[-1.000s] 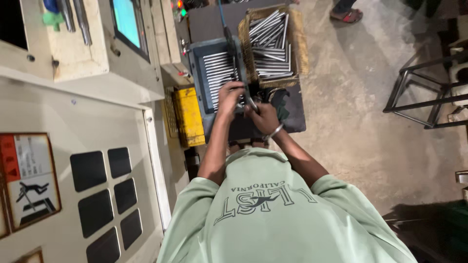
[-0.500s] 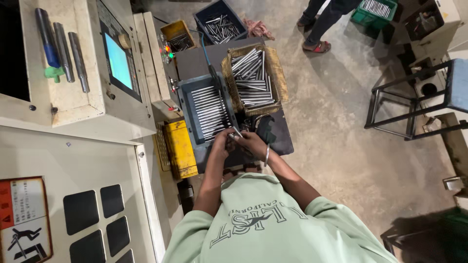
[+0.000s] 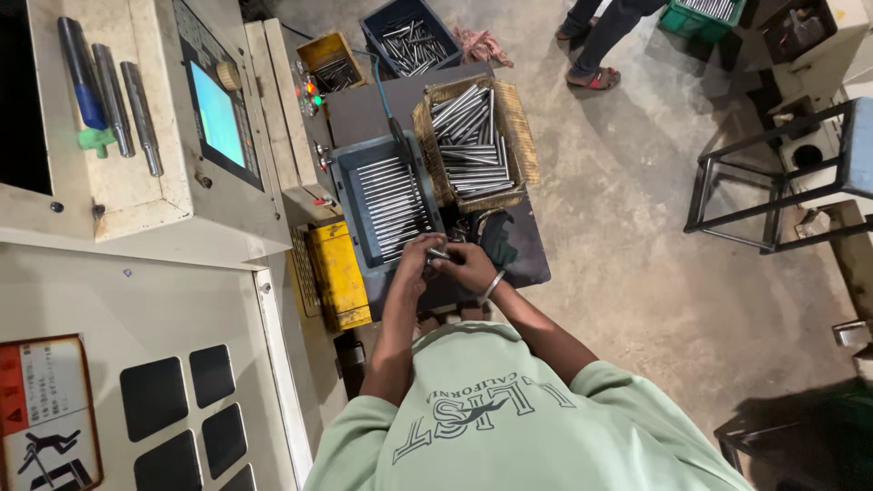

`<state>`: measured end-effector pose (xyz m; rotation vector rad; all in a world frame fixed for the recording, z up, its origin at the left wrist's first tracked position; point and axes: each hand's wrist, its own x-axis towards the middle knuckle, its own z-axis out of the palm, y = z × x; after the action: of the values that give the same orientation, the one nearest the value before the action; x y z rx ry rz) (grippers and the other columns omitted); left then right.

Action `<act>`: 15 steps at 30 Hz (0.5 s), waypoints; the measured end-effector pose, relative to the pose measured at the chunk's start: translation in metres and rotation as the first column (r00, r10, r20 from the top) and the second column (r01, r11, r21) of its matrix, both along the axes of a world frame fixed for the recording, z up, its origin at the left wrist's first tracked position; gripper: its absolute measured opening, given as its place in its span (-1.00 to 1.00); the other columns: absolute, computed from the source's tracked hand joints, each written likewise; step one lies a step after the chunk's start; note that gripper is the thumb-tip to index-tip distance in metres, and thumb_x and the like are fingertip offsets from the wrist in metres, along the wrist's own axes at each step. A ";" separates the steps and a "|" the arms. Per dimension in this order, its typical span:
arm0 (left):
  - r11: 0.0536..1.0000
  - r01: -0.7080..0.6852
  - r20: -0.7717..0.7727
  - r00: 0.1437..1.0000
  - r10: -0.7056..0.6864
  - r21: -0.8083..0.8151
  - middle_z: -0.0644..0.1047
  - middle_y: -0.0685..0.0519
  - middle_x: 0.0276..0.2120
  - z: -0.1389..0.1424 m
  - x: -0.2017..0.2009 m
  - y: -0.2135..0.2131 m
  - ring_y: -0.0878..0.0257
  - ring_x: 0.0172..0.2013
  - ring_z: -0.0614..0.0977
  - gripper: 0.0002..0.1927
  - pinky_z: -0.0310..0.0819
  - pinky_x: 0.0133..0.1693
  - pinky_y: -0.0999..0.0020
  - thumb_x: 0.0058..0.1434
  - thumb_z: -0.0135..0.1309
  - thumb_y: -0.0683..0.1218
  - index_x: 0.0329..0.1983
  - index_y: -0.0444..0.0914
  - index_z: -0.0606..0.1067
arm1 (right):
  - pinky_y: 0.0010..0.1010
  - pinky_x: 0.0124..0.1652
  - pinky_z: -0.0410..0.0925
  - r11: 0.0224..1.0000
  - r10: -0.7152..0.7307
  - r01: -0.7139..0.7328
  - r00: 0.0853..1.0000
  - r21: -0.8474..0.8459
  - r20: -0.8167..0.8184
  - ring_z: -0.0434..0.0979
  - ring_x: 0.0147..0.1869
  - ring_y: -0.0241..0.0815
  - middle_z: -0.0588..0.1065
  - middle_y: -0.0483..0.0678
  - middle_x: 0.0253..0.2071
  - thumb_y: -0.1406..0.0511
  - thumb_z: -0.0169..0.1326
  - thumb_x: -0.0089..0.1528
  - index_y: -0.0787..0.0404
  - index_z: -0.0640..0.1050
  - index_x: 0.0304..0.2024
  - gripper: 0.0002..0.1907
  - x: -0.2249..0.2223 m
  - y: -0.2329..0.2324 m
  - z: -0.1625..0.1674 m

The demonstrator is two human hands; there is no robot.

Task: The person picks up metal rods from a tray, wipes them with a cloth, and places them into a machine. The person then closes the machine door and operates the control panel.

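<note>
Gripping a short metal rod (image 3: 438, 255) level, crosswise, both hands.

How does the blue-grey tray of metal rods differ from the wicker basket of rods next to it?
In the blue-grey tray the rods lie in one neat parallel row; in the wicker basket they are heaped at crossing angles. The tray is smooth-walled, the basket woven and tan. Both hold silvery rods and sit beyond the left hand and right hand, which meet on a small metal piece.

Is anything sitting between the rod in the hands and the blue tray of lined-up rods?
Nothing visible does. Both the left hand and right hand hold the metal rod at the near edge of the blue tray; the wicker basket stands off to the side.
</note>
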<state>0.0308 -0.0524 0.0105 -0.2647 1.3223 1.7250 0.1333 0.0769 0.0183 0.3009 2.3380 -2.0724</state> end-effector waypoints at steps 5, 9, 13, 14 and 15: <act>0.998 0.003 -0.062 0.998 -0.007 -0.067 0.54 0.11 -0.47 0.001 -0.001 0.000 0.34 -0.55 0.51 -0.84 0.29 -0.60 0.46 0.25 0.04 -0.13 -0.17 -0.21 0.59 | -0.36 -0.29 0.41 0.977 -0.077 0.072 0.997 0.199 0.018 0.59 -0.34 -0.31 0.62 -0.02 -0.39 0.13 0.24 0.22 0.28 0.64 -0.10 -0.63 0.001 -0.010 0.010; 0.999 -0.030 -0.127 0.992 0.025 -0.038 0.51 0.08 -0.47 -0.005 0.002 0.003 0.33 -0.55 0.50 -0.84 0.30 -0.60 0.46 0.26 0.07 -0.16 -0.15 -0.26 0.59 | -0.37 -0.32 0.41 0.959 -0.128 0.115 0.991 0.260 0.034 0.60 -0.36 -0.32 0.62 -0.04 -0.41 0.13 0.22 0.21 0.22 0.65 -0.04 -0.63 0.005 -0.016 0.020; 0.991 -0.135 -0.085 0.987 0.136 0.018 0.47 0.04 -0.55 -0.014 0.004 0.001 0.30 -0.64 0.43 -0.83 0.23 -0.66 0.44 0.20 0.11 -0.17 -0.15 -0.24 0.58 | -0.38 -0.30 0.38 0.957 -0.128 0.141 0.990 0.252 -0.067 0.54 -0.33 -0.37 0.60 -0.03 -0.37 0.14 0.23 0.25 0.21 0.65 -0.09 -0.69 0.013 -0.022 0.024; 0.982 -0.187 -0.054 0.981 0.186 -0.002 0.48 0.08 -0.53 -0.015 0.003 -0.001 0.32 -0.63 0.46 -0.84 0.23 -0.66 0.44 0.20 0.12 -0.17 -0.15 -0.22 0.56 | -0.37 -0.28 0.37 0.982 -0.106 0.125 0.986 0.141 -0.130 0.50 -0.31 -0.39 0.58 -0.02 -0.37 0.14 0.20 0.31 0.23 0.64 -0.10 -0.71 0.014 -0.023 0.025; 0.971 -0.238 -0.022 0.971 0.238 -0.024 0.49 0.12 -0.52 -0.015 0.003 -0.004 0.34 -0.63 0.48 -0.85 0.24 -0.66 0.44 0.19 0.12 -0.17 -0.16 -0.21 0.54 | -0.37 -0.26 0.36 0.995 -0.090 0.098 0.977 0.031 -0.192 0.46 -0.29 -0.42 0.56 -0.01 -0.36 0.15 0.17 0.37 0.25 0.63 -0.11 -0.72 0.014 -0.024 0.026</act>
<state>0.0337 -0.0564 -0.0049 -0.4387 1.3724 1.9139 0.1477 0.0533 0.0446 0.2260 2.5222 -2.1901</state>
